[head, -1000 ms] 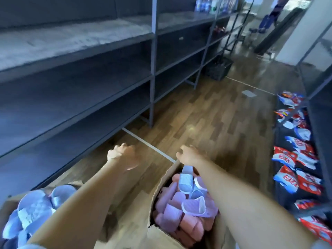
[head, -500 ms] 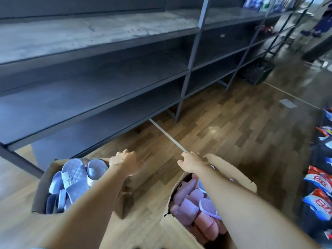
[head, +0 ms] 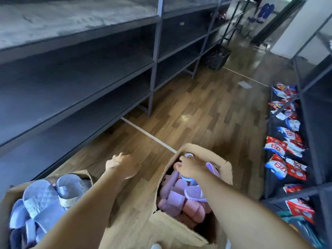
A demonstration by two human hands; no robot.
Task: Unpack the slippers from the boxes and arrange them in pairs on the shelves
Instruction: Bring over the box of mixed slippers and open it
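Note:
Two open cardboard boxes stand on the wooden floor. The left box holds several blue quilted slippers. The right box is full of pink and lilac slippers. My right hand is inside the right box, fingers curled round a pale lilac slipper at the top of the pile. My left hand hovers over the floor between the boxes, loosely curled and holding nothing. Long grey shelves run along the left with nothing on them.
On the right, a dark rack carries several red, white and blue packets. A black basket sits on the floor at the far end of the shelves. A white tape line crosses the floor. A person stands far off.
My right hand dropped from the right box's rim into the box and closed on a slipper. My left hand stayed between the boxes. The view swung back to the right.

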